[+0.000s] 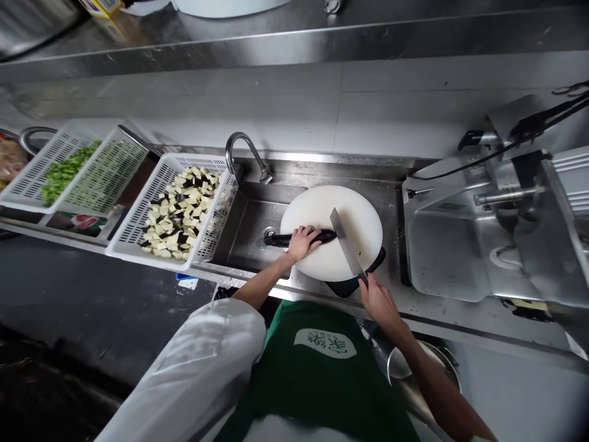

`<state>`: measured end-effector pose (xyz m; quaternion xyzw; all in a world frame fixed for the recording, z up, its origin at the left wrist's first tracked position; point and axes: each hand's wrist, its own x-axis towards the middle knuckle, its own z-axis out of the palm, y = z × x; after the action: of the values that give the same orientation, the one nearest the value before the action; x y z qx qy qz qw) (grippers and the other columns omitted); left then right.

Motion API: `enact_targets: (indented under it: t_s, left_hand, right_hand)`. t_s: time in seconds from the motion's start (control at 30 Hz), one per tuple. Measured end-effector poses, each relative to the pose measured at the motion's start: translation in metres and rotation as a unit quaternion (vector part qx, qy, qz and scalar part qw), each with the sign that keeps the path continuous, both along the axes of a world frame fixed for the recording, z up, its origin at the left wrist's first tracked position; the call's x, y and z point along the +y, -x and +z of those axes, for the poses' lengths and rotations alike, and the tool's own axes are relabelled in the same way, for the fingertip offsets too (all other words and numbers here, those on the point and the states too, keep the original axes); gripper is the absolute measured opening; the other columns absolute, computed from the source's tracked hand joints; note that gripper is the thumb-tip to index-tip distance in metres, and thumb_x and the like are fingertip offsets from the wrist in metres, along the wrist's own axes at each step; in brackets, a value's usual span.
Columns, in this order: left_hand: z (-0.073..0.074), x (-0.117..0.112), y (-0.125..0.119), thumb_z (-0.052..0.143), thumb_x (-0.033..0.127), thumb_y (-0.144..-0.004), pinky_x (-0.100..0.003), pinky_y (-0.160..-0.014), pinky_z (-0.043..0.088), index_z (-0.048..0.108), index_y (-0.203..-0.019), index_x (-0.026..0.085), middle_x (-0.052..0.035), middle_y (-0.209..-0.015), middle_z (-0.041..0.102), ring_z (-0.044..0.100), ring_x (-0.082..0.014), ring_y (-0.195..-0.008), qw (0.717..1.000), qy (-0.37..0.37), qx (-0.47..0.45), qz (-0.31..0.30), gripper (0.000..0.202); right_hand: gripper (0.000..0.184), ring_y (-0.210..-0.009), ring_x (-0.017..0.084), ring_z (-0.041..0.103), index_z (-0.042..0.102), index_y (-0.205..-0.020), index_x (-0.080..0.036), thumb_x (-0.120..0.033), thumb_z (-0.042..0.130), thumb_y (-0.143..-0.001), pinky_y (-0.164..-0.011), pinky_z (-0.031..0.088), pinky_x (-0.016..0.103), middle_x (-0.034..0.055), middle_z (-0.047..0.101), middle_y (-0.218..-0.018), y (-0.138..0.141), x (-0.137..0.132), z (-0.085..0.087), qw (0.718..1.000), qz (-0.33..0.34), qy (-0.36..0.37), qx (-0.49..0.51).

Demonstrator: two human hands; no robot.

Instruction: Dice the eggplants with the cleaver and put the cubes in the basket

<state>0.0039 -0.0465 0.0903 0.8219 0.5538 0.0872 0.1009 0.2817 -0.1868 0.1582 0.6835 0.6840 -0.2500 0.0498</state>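
Observation:
A long dark eggplant (326, 236) lies across the round white cutting board (317, 202), its left end reaching past the board's edge over the sink. My left hand (302, 243) is closed over the middle of it, pressing it down. In my right hand (378, 299) is the handle of a cleaver (348, 245), fingers wrapped round it. The blade slants across the board, close by the eggplant's right end; whether they touch I cannot tell. A small dark scrap lies on the board right of the blade.
Left of the sink (248, 224) stands a white basket (118, 236) of cut eggplant chunks (179, 215). Farther left, another basket (23, 195) holds chopped greens (67, 172). A faucet (243, 138) arches behind the sink. A metal slicing machine (451, 245) stands at right.

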Motion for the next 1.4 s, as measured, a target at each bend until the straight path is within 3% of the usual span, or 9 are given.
enact_targets:
  t_s: [0.43, 0.63, 0.8, 0.87, 0.97, 1.03, 1.17, 1.27, 1.4]
  left_hand:
    - [0.0, 0.006, 0.003, 0.062, 0.031, -0.096, -0.05, -0.112, 0.035, 0.044, -0.158, 0.024, -0.0163, -0.135, 0.058, 0.051, -0.0344, -0.124, 0.998, 0.044, 0.027, -0.035, 0.065]
    - [0.04, 0.015, 0.025, 0.06, -0.001, -0.08, -0.056, -0.125, 0.018, 0.051, -0.151, 0.039, -0.0055, -0.153, 0.052, 0.036, -0.0302, -0.148, 0.948, 0.097, 0.001, -0.304, 0.082]
    - [0.033, 0.001, 0.056, 0.064, -0.004, -0.069, -0.053, -0.123, 0.031, 0.073, -0.123, 0.032, -0.004, -0.153, 0.054, 0.032, -0.0309, -0.153, 0.91, 0.177, -0.054, -0.371, 0.066]
    - [0.023, -0.005, 0.058, 0.063, 0.0, -0.073, -0.051, -0.123, 0.033, 0.076, -0.113, 0.027, -0.0065, -0.15, 0.055, 0.036, -0.0313, -0.15, 0.932, 0.161, -0.088, -0.312, 0.05]
    - [0.011, -0.01, 0.036, 0.066, 0.016, -0.084, -0.052, -0.118, 0.041, 0.07, -0.122, 0.022, -0.0127, -0.149, 0.048, 0.043, -0.0348, -0.141, 0.984, 0.107, -0.124, -0.072, 0.039]
    - [0.008, -0.009, 0.014, 0.072, 0.03, -0.086, -0.054, -0.105, 0.051, 0.057, -0.14, 0.024, -0.0158, -0.148, 0.042, 0.048, -0.0377, -0.132, 0.985, 0.11, -0.111, 0.076, 0.057]
    - [0.01, 0.008, 0.001, 0.079, 0.022, -0.078, -0.045, -0.099, 0.055, 0.045, -0.149, 0.032, -0.0117, -0.143, 0.041, 0.058, -0.0306, -0.119, 0.967, 0.18, -0.136, 0.115, 0.079]
    - [0.02, 0.022, 0.028, 0.079, 0.026, -0.075, -0.04, -0.099, 0.055, 0.051, -0.144, 0.028, -0.0077, -0.13, 0.055, 0.063, -0.0242, -0.107, 0.911, 0.279, -0.288, 0.096, 0.075]
    - [0.04, 0.027, 0.069, 0.083, 0.038, -0.073, -0.034, -0.081, 0.057, 0.058, -0.141, 0.027, -0.0045, -0.11, 0.07, 0.068, -0.0213, -0.088, 0.764, 0.467, -0.42, 0.146, 0.073]
  right_hand:
    - [0.036, -0.091, 0.029, 0.073, 0.056, -0.126, -0.01, -0.032, 0.034, -0.109, -0.074, 0.044, 0.032, 0.0183, 0.074, -0.098, 0.045, 0.056, -0.039, 0.998, 0.009, -0.018, -0.054]
    - [0.039, -0.091, 0.03, 0.072, 0.059, -0.127, -0.013, -0.038, 0.037, -0.108, -0.071, 0.043, 0.032, 0.0159, 0.075, -0.097, 0.013, 0.055, -0.043, 0.999, -0.004, -0.02, -0.039]
    - [0.039, -0.094, 0.029, 0.072, 0.057, -0.129, -0.013, -0.04, 0.035, -0.109, -0.073, 0.043, 0.032, 0.0155, 0.075, -0.098, 0.0, 0.044, -0.045, 0.999, -0.02, -0.01, -0.044]
    - [0.038, -0.093, 0.029, 0.072, 0.056, -0.128, -0.013, -0.039, 0.035, -0.109, -0.073, 0.042, 0.032, 0.0154, 0.075, -0.097, 0.003, 0.04, -0.045, 0.999, -0.022, -0.002, -0.048]
    - [0.036, -0.09, 0.03, 0.073, 0.054, -0.128, -0.013, -0.037, 0.034, -0.11, -0.072, 0.042, 0.032, 0.0159, 0.075, -0.096, 0.01, 0.038, -0.043, 0.998, -0.022, 0.008, -0.059]
    - [0.036, -0.09, 0.03, 0.073, 0.053, -0.128, -0.013, -0.037, 0.034, -0.11, -0.072, 0.041, 0.033, 0.0166, 0.075, -0.097, 0.013, 0.04, -0.038, 0.998, -0.019, 0.012, -0.059]
    - [0.035, -0.094, 0.03, 0.073, 0.053, -0.128, -0.013, -0.036, 0.034, -0.11, -0.073, 0.041, 0.032, 0.0173, 0.075, -0.101, 0.008, 0.043, -0.028, 0.999, -0.017, 0.014, -0.046]
    - [0.033, -0.096, 0.029, 0.072, 0.055, -0.126, -0.014, -0.037, 0.036, -0.11, -0.072, 0.04, 0.031, 0.0162, 0.075, -0.1, -0.002, 0.038, -0.021, 0.999, -0.007, 0.006, -0.038]
    - [0.033, -0.091, 0.028, 0.072, 0.056, -0.123, -0.015, -0.038, 0.037, -0.11, -0.07, 0.039, 0.031, 0.0139, 0.075, -0.095, -0.015, 0.019, -0.015, 0.999, 0.006, 0.007, -0.035]
